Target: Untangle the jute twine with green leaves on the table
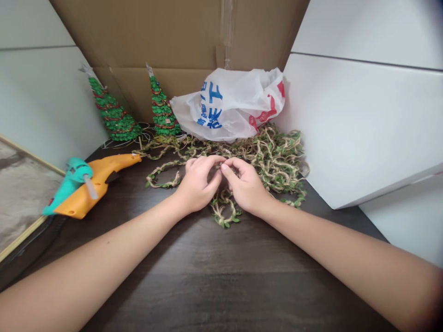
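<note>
A dark wood-grain tabletop (194, 281) runs back to a brown cardboard panel (155, 37), with white panels (363, 115) at the right, cut off by the frame. Over the tabletop, the left hand (200, 183) and right hand (247, 184) nearly meet, fingers curled, each thumb close to its forefinger; whatever the fingertips may be pinching is too small and covered to tell. The leafy twine garland (277, 161) lies heaped behind and right of them, one loop below the hands, its ends lost in the tangle. Behind it, a crumpled white plastic bag (238, 101) bears blue Chinese characters and red print, mostly broken by creases. Farther left stand two green miniature Christmas trees (166, 110); nearer, an orange-and-teal glue gun (93, 180).
</note>
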The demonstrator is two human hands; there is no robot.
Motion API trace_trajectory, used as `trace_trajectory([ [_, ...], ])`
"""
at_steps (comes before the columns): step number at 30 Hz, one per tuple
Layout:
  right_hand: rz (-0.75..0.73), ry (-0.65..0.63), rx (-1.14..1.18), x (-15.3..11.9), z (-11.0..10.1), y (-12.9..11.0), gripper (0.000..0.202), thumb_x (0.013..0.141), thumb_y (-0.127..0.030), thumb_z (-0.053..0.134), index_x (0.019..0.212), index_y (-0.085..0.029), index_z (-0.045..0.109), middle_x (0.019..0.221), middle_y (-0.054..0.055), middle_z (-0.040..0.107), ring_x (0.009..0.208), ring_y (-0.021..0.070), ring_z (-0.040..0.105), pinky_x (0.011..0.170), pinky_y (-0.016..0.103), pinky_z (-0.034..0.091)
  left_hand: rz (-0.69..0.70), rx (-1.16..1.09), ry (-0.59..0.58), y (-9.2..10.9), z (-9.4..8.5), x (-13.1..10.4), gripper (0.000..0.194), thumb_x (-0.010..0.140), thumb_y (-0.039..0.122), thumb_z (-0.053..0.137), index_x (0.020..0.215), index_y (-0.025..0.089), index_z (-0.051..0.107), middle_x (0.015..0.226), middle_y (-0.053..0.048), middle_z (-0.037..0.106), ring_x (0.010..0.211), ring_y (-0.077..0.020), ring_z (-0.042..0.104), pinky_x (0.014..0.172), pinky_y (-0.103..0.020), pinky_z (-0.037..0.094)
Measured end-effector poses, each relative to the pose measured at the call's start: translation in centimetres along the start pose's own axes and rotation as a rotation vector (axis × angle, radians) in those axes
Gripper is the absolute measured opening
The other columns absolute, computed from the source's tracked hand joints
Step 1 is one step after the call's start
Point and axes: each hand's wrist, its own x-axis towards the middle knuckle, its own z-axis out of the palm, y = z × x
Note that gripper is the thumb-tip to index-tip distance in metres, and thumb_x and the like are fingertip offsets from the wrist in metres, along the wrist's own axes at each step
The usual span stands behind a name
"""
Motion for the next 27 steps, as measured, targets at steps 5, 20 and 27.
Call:
trace_trajectory([
  [5,0.008,-0.007,-0.001,-0.11,-0.01,-0.14,0.023,0.094,-0.041,0.055,0.087,-0.02,0.06,0.07,-0.001,0.054,0.076,0.0145,0.054,0.069,0.029,0.043,-0.021,-0.018,-0.009,-0.22,0.02,0.09,0.024,0.099,0.022,0.043,0.112,0.02,0.063,0.11,-0.006,0.073,0.102,-0.0216,0.065,0.096,-0.042,0.037],
  [20,0.021,-0.025,-0.014,-0.12,0.04,0.02,0.02,0.094,-0.04,0.055,0.091,-0.02,0.06,0.069,-0.002,0.052,0.07,0.013,0.051,0.067,0.028,0.043,-0.074,-0.08,0.159,-0.61,-0.06,0.27,0.023,0.096,0.018,0.04,0.095,0.017,0.062,0.096,-0.006,0.07,0.091,-0.0199,0.063,0.082,-0.035,0.044],
  [27,-0.001,0.051,0.017,-0.06,-0.06,-0.13,0.023,0.094,-0.043,0.055,0.09,-0.02,0.059,0.067,-0.002,0.051,0.069,0.0131,0.05,0.064,0.028,0.042,-0.006,-0.005,-0.026,-0.33,-0.03,0.35,0.025,0.094,0.025,0.047,0.071,0.018,0.052,0.068,-0.001,0.057,0.067,-0.0159,0.052,0.067,-0.031,0.037],
])
